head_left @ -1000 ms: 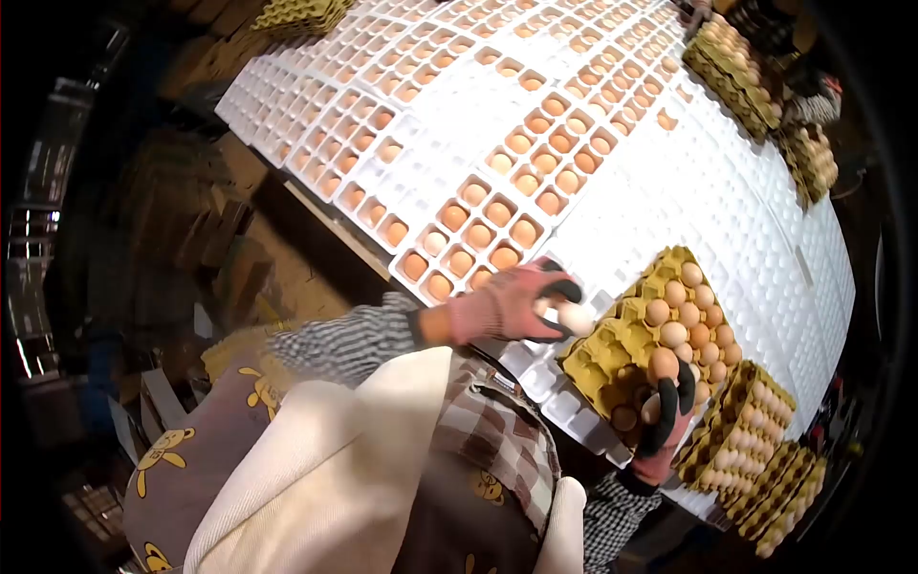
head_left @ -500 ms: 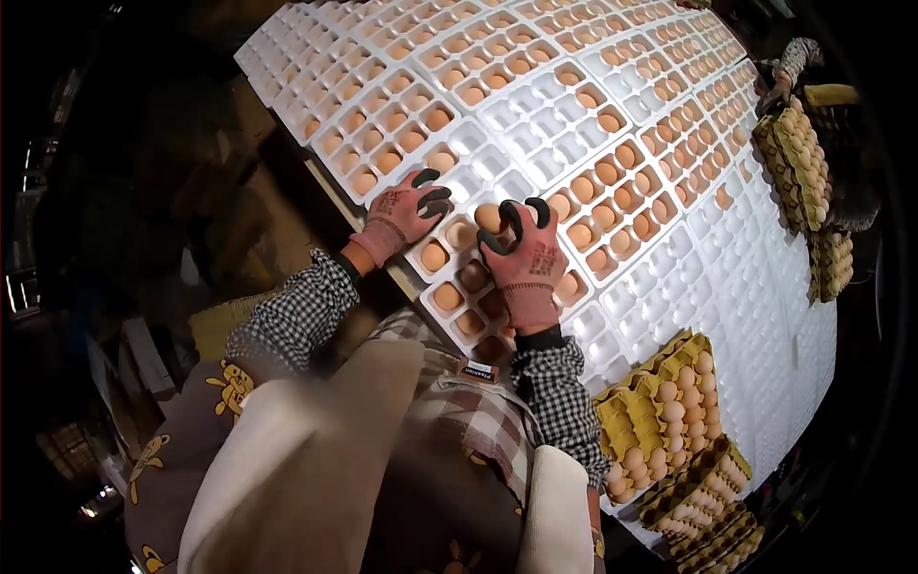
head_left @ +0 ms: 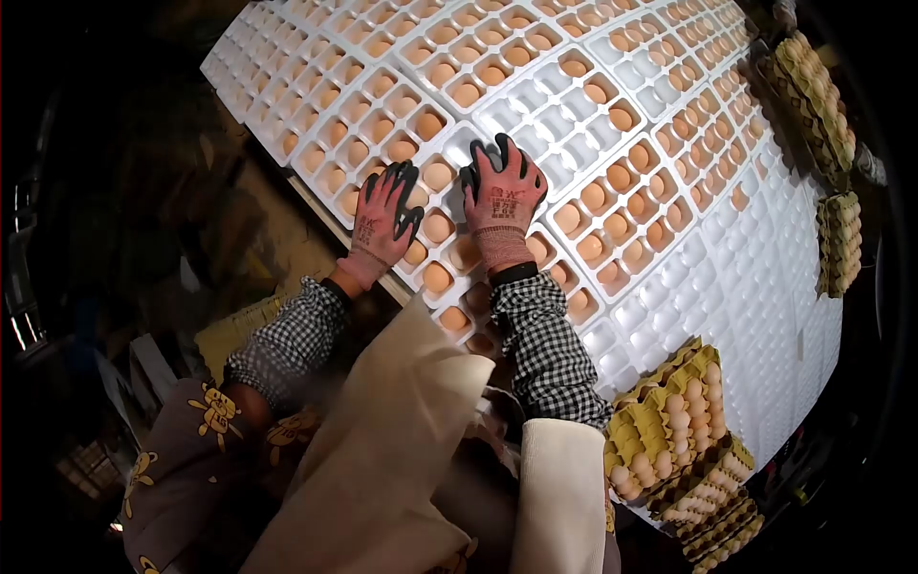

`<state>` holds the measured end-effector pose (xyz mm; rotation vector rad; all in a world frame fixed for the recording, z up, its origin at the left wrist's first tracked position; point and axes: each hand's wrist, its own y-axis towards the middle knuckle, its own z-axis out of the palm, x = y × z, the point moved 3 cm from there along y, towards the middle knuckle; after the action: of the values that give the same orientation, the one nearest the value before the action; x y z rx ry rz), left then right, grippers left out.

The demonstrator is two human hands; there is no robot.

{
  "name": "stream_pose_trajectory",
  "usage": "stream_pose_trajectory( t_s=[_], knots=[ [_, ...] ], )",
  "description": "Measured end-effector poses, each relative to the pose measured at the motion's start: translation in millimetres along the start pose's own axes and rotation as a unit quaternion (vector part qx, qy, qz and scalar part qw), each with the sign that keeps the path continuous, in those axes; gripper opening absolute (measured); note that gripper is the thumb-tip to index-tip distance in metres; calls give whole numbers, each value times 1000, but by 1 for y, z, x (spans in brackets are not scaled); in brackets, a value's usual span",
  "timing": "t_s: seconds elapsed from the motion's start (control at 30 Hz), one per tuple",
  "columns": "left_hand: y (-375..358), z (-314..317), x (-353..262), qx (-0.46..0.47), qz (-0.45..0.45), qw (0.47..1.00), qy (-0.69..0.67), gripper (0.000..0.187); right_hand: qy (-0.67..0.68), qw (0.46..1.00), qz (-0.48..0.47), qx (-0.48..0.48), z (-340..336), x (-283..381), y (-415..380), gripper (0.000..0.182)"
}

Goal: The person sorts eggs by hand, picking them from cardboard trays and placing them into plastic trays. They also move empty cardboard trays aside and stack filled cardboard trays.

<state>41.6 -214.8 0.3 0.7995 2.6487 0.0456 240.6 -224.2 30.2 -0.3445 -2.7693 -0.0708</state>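
White plastic trays point(head_left: 550, 124) with square pockets spread over the table, many pockets holding brown eggs point(head_left: 437, 277). Over the near left edge of the trays, my left hand point(head_left: 384, 215) wears a pink glove with black fingertips, its fingers apart and resting on eggs. Just to its right my right hand point(head_left: 504, 191), gloved alike, lies over a tray's pockets with its fingers spread. What is under the right palm is hidden. An egg point(head_left: 438, 176) sits in a pocket between the two hands.
Yellow cartons of eggs point(head_left: 665, 421) are stacked at the near right edge. More stacked cartons point(head_left: 813, 105) stand at the far right, where a co-worker's gloved hand point(head_left: 868, 165) shows. White trays with no eggs point(head_left: 755, 325) cover the right side.
Both hands have shifted over the trays and their fingers have straightened; the right hand has moved farther from my body. The egg by its fingers is no longer seen there. The view has shifted slightly.
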Motion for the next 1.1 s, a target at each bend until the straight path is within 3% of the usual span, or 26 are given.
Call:
stream_pose_trajectory(
  t_s=[0.03, 0.07, 0.1, 0.17, 0.3, 0.37, 0.4, 0.47, 0.53, 0.57, 0.63, 0.7, 0.77, 0.83, 0.9, 0.97, 1.03, 1.07, 1.1],
  knots=[
    [-1, -2, 1, -80, -22, 996, -45, 64, 10, 999, -6, -34, -3, -1, 3, 67],
    [-2, -8, -2, -101, -22, 995, -12, 62, 101, 993, 15, -62, -2, -7, -3, 69],
    [-5, -8, -1, -65, 4, 998, 21, 56, 187, 978, 40, -88, -10, -13, -14, 71],
    [-3, -5, 1, -38, -35, 998, 37, 48, 155, 982, 51, -97, -29, -23, -47, 73],
    [12, -19, -28, -31, -3, 986, 164, 38, 303, 943, 57, -124, -42, -49, -124, 63],
    [17, -16, -36, -47, -21, 986, 158, 37, 389, 917, 72, -39, -47, -61, -168, 57],
    [19, -20, -52, -92, 48, 985, 139, 39, 374, 924, 70, -43, -53, -63, -193, 55],
    [35, -6, -72, -76, 148, 985, 47, 52, 365, 925, 86, -55, -67, -71, -235, 52],
    [64, 7, -105, -51, 179, 980, 71, 59, 380, 917, 103, -58, -87, -84, -281, 50],
    [84, 20, -103, 22, 180, 979, 92, 61, 383, 916, 103, -58, -99, -89, -296, 49],
    [104, 37, -81, 72, 153, 980, 106, 52, 316, 924, 179, -122, -147, -113, -328, 47],
    [100, 29, -76, 33, 101, 989, 106, 49, 290, 856, 324, -281, -166, -161, -373, 48],
    [84, 21, -78, -13, 131, 990, 40, 49, 190, 847, 360, -342, -201, -200, -389, 49],
    [84, 27, -88, -35, 177, 980, 90, 44, -78, 918, 336, -197, -210, -228, -382, 50],
    [93, 32, -95, -3, 119, 982, 146, 37, -164, 928, 331, -57, -187, -259, -371, 49],
    [108, 42, -87, -37, 95, 989, 107, 31, -75, 928, 340, -132, -196, -274, -375, 51],
    [105, 48, -61, 37, 4, 991, 125, 29, 131, 891, 334, -279, -214, -278, -391, 46],
    [101, 44, -67, 43, 48, 988, 138, 30, 346, 804, 317, -366, -197, -293, -409, 38],
    [98, 39, -84, 43, 49, 988, 139, 30, 488, 714, 347, -362, -206, -294, -423, 33]
  ],
)
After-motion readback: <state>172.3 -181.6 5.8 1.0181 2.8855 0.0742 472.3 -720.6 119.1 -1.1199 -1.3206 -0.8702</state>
